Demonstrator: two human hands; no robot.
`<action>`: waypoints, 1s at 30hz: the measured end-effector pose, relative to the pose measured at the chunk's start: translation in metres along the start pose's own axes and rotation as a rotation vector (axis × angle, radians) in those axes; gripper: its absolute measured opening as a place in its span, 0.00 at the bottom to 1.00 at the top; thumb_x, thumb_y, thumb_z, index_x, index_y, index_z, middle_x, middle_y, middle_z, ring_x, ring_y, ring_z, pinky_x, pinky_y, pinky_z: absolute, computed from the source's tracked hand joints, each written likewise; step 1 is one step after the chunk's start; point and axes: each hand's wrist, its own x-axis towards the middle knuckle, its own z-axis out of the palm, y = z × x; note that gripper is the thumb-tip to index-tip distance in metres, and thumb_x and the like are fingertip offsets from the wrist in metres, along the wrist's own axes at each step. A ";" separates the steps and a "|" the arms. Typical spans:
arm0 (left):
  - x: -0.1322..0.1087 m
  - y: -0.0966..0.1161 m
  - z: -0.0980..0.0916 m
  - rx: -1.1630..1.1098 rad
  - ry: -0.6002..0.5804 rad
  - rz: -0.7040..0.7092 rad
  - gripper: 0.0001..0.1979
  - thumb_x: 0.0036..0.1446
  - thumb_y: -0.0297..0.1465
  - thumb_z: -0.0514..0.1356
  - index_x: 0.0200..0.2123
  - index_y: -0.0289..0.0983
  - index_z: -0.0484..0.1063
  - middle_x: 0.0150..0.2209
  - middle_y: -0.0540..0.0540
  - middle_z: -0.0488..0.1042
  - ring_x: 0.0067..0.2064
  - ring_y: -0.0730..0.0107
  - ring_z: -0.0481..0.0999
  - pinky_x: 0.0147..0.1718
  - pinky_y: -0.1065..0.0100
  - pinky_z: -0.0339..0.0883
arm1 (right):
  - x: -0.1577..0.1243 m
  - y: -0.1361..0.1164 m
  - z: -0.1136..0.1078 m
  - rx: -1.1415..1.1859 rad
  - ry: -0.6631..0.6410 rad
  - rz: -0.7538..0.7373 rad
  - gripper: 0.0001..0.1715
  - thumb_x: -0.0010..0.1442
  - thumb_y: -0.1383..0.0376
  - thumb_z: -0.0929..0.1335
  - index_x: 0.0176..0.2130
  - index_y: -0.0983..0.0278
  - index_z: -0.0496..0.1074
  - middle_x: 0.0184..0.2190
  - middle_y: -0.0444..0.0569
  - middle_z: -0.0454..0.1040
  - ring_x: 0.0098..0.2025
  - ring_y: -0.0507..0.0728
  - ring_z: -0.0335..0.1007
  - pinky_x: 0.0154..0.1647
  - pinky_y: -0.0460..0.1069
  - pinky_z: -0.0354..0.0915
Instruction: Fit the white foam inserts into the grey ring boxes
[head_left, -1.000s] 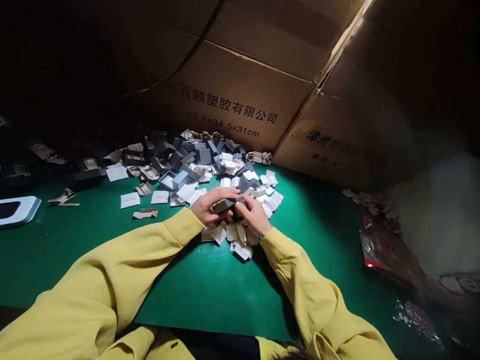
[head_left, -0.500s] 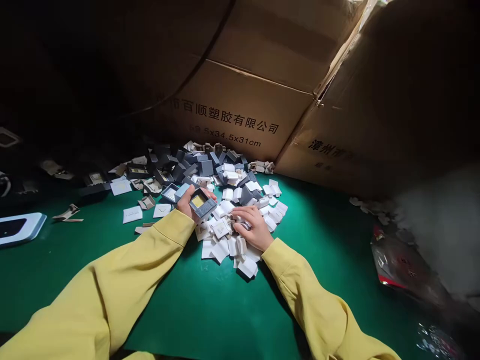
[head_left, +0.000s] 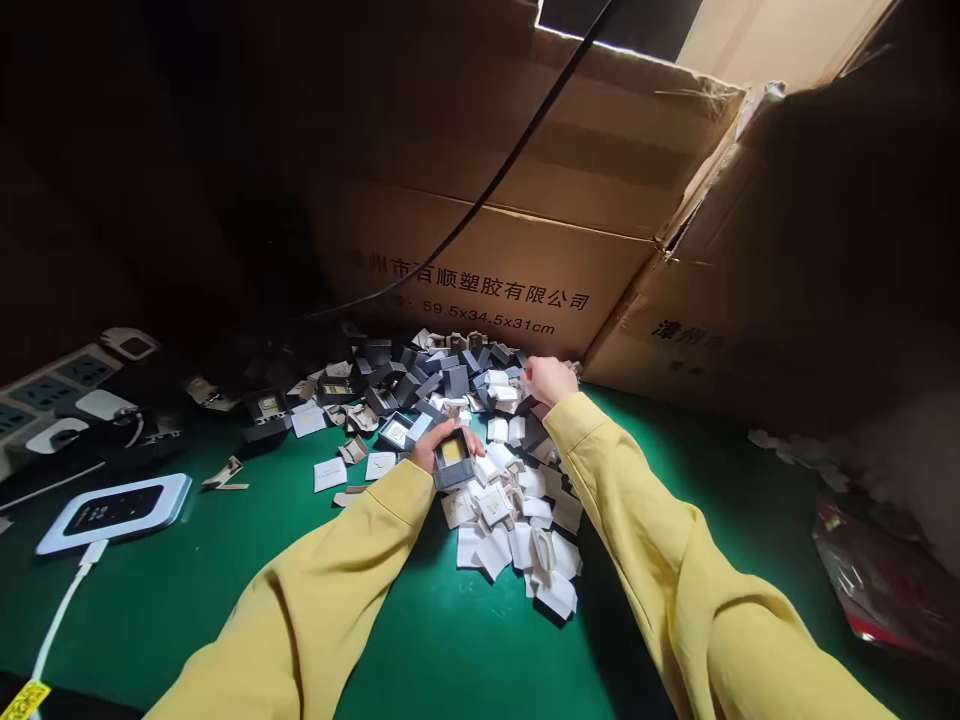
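Note:
My left hand [head_left: 427, 448] is closed around a small dark grey box [head_left: 454, 462], whose open side faces me and shows a yellow insert. Over the right rear of the pile is my right hand [head_left: 553, 381], fingers curled together; what they hold, if anything, is hidden. Small folded white cards [head_left: 499, 505] lie heaped just right of the held box. Behind them several dark box pieces [head_left: 455, 382] are piled up, close to my right hand.
Large cardboard cartons [head_left: 465, 240] stand behind the green table [head_left: 420, 640], a black cable [head_left: 517, 150] crossing in front. At left are a white device [head_left: 112, 515] with a cable and a power strip [head_left: 45, 395]. A clear plastic bag [head_left: 874, 580] lies at right.
My right hand has left the white cards and moved back to the far right of the pile, its fingers now curled. My left hand still holds the box. The view has shifted left and up.

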 end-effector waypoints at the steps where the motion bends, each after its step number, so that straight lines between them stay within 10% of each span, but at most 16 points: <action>1: 0.000 -0.001 0.000 0.000 0.004 -0.001 0.24 0.46 0.50 0.56 0.20 0.33 0.72 0.23 0.41 0.73 0.24 0.69 0.68 0.25 0.67 0.60 | 0.006 0.002 0.005 -0.006 -0.033 0.009 0.11 0.51 0.60 0.69 0.33 0.66 0.73 0.37 0.61 0.75 0.43 0.68 0.70 0.44 0.61 0.63; 8: 0.002 -0.004 0.000 -0.029 0.030 -0.032 0.24 0.43 0.50 0.58 0.19 0.32 0.73 0.24 0.39 0.73 0.26 0.69 0.69 0.26 0.68 0.61 | -0.004 0.031 0.028 0.121 -0.105 -0.125 0.19 0.48 0.62 0.71 0.42 0.65 0.73 0.43 0.55 0.74 0.46 0.60 0.71 0.49 0.53 0.64; 15: 0.001 -0.003 0.005 -0.036 0.073 -0.021 0.22 0.45 0.48 0.58 0.20 0.33 0.73 0.24 0.40 0.73 0.27 0.68 0.70 0.28 0.67 0.63 | -0.009 0.061 -0.007 0.369 -0.090 -0.224 0.17 0.46 0.58 0.71 0.38 0.61 0.76 0.37 0.46 0.77 0.39 0.57 0.71 0.45 0.52 0.65; 21: 0.001 -0.005 0.000 -0.026 0.073 -0.020 0.22 0.48 0.48 0.56 0.22 0.33 0.73 0.26 0.40 0.73 0.28 0.66 0.70 0.28 0.66 0.64 | -0.001 0.066 -0.034 0.955 -0.056 0.118 0.21 0.50 0.52 0.67 0.38 0.64 0.74 0.29 0.47 0.76 0.29 0.54 0.70 0.28 0.48 0.66; 30: -0.002 -0.002 0.005 -0.046 0.107 -0.028 0.21 0.50 0.46 0.56 0.22 0.33 0.73 0.26 0.40 0.73 0.28 0.67 0.70 0.29 0.67 0.63 | 0.028 0.020 -0.027 1.061 -0.154 0.338 0.26 0.57 0.46 0.61 0.34 0.66 0.71 0.19 0.46 0.70 0.20 0.53 0.67 0.22 0.48 0.66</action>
